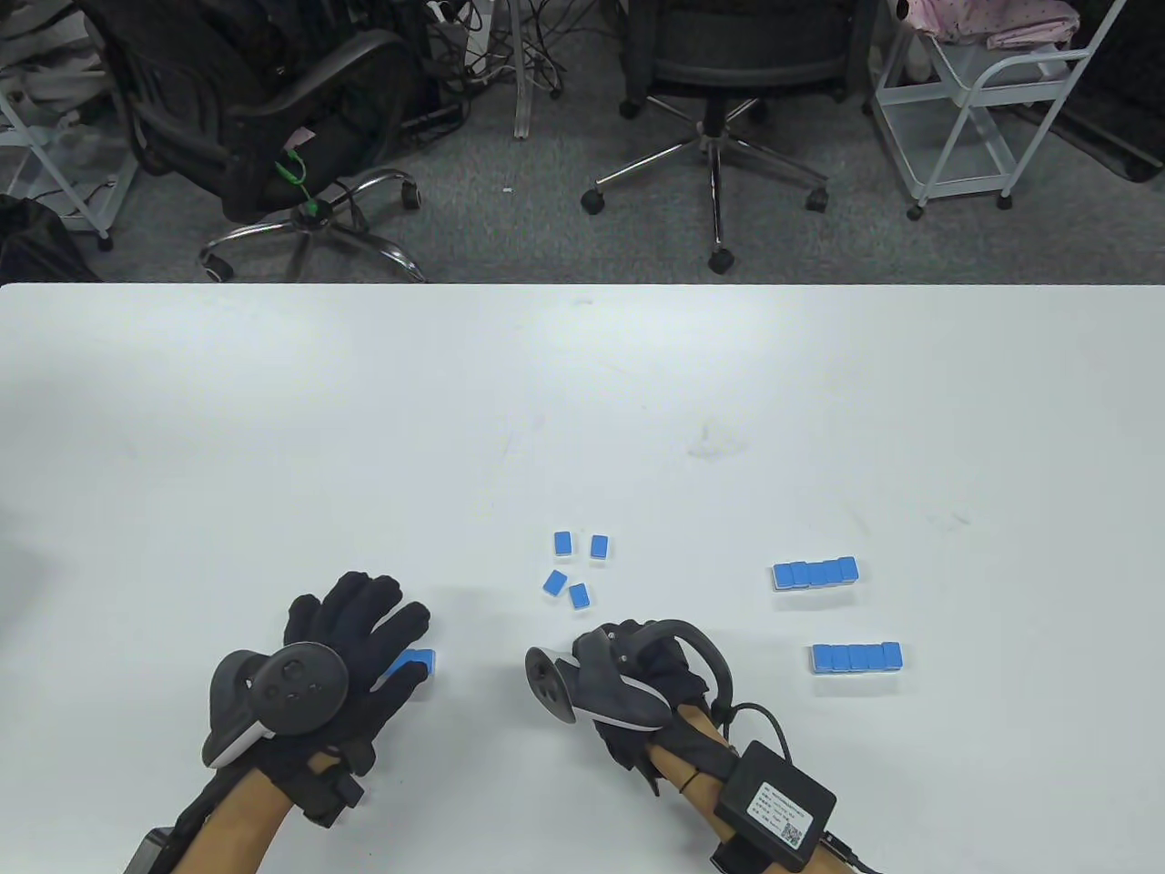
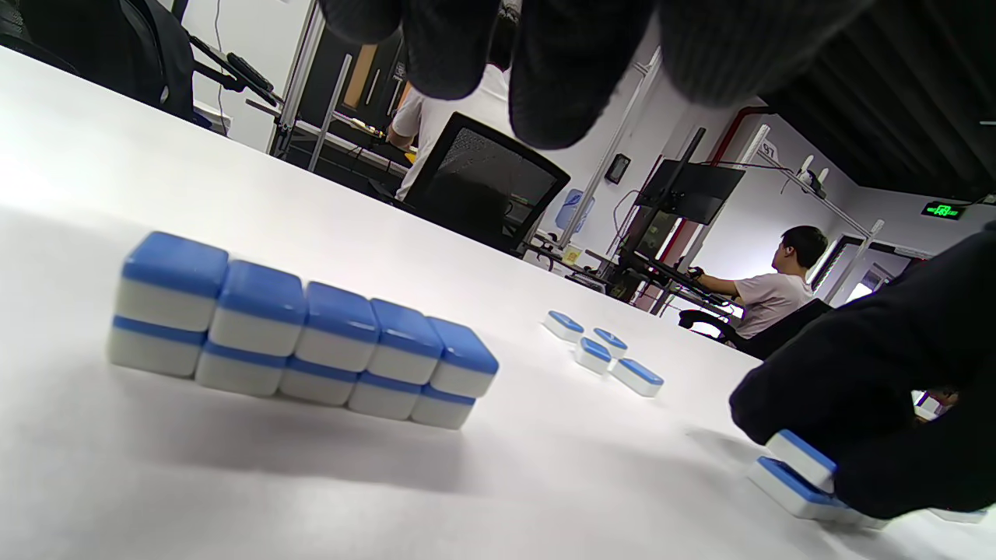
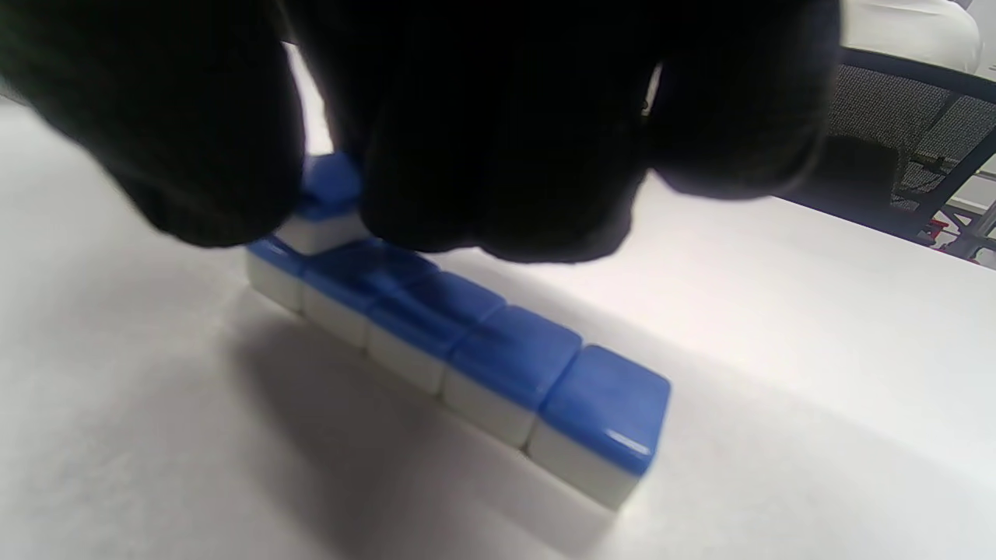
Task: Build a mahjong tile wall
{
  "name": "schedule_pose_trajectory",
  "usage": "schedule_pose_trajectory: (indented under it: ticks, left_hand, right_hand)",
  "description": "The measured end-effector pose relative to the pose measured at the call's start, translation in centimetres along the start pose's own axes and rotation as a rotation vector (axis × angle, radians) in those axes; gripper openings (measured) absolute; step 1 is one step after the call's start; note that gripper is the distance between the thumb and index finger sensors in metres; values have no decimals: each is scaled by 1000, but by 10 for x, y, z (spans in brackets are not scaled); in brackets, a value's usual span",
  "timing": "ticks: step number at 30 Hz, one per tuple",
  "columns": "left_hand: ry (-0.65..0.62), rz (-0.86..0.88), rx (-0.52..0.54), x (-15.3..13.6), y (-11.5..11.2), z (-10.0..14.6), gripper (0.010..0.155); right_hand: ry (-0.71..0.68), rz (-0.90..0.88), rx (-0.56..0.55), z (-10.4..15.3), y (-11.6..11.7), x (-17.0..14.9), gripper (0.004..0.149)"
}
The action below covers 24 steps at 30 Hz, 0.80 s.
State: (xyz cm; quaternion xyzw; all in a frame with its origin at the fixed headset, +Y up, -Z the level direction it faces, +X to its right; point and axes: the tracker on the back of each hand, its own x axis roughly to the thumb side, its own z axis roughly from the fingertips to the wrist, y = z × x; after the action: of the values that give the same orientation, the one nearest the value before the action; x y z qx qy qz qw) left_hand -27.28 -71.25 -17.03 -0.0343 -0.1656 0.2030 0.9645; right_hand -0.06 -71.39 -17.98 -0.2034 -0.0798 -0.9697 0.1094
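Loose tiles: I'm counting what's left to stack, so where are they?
In the table view the four loose tiles lie clustered just beyond the right hand, between the left hand and the two tile rows on the right.

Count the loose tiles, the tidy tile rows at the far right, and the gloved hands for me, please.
Loose tiles: 4
Tile rows at the far right: 2
Gloved hands: 2, the left hand and the right hand
Total: 8
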Motion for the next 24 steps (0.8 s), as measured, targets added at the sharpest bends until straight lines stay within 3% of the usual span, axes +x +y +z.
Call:
schedule_pose_trajectory:
  ticks: [6,12,16,20,24]
  left_hand:
    - [-1,-1,3,0,0,0,63]
    - [-6,-5,11,0,1,0,63]
    - [-7,-8,11,0,1,-1,63]
    - [-3,-8,17,-1,2,0,63]
    - [-2,-10,18,-2,2,1,63]
  right_hand:
    - [-2,-8,21,1,-2,-3,63]
    - [122,-174,-61,1,-22,-39,60]
    - [169,-152,-17,-20,-14,-42,57]
    - [187,-64,116,-47,-10,-28,63]
    - [233,-35,122,-72,-7,-15,63]
